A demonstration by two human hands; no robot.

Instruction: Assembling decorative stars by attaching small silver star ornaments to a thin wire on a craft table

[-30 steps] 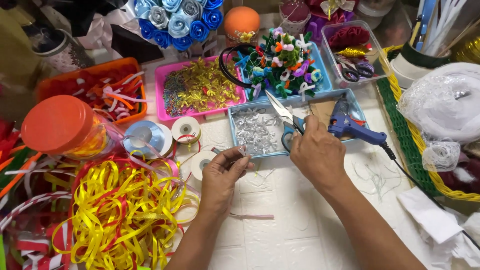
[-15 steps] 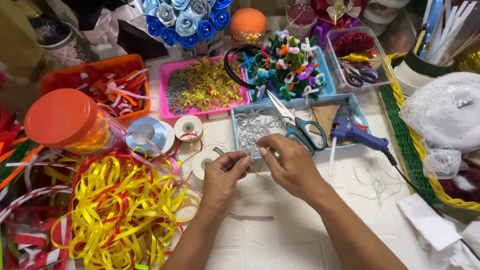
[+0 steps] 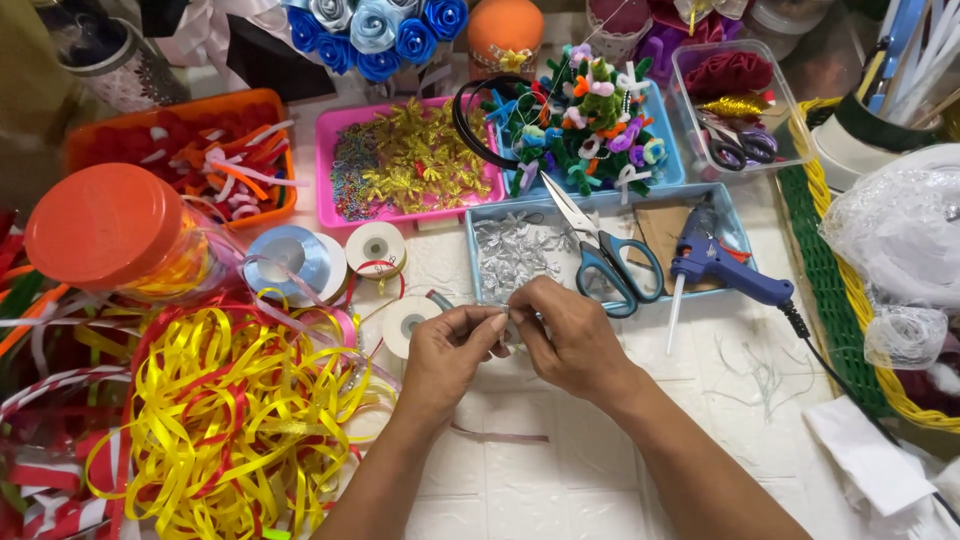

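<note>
Having put the scissors (image 3: 608, 262) down in the blue tray (image 3: 735, 215), the right hand (image 3: 570, 335) is now joining the left hand (image 3: 450, 350), both grips pinching a small silver piece (image 3: 512, 318).

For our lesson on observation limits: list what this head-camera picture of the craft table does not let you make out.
- Small item pinched between left hand and right hand: head view, covered by the fingertips.
- Orange-lidded jar contents: blurred through the plastic.
- White lace bundle: cut off by the right edge.
- Glue gun cord end: runs out of frame.
</note>
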